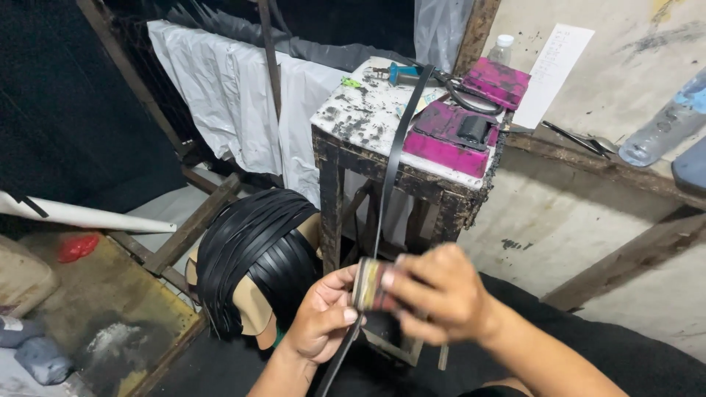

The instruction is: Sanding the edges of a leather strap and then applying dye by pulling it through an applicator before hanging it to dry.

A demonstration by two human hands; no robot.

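Right hand (439, 294) pinching tape roll (368, 284); left hand (322, 317) cupped beneath

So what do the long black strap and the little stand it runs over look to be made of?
Black strap: likely leather or a synthetic look-alike; thin, flat, flexible, with a slight sheen. Stand: wood, rough and dark-stained, grain and square legs showing, its pale top spattered black.

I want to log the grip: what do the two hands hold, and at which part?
Both hands hold a small round roll by its sides; a long black strip passes by it.
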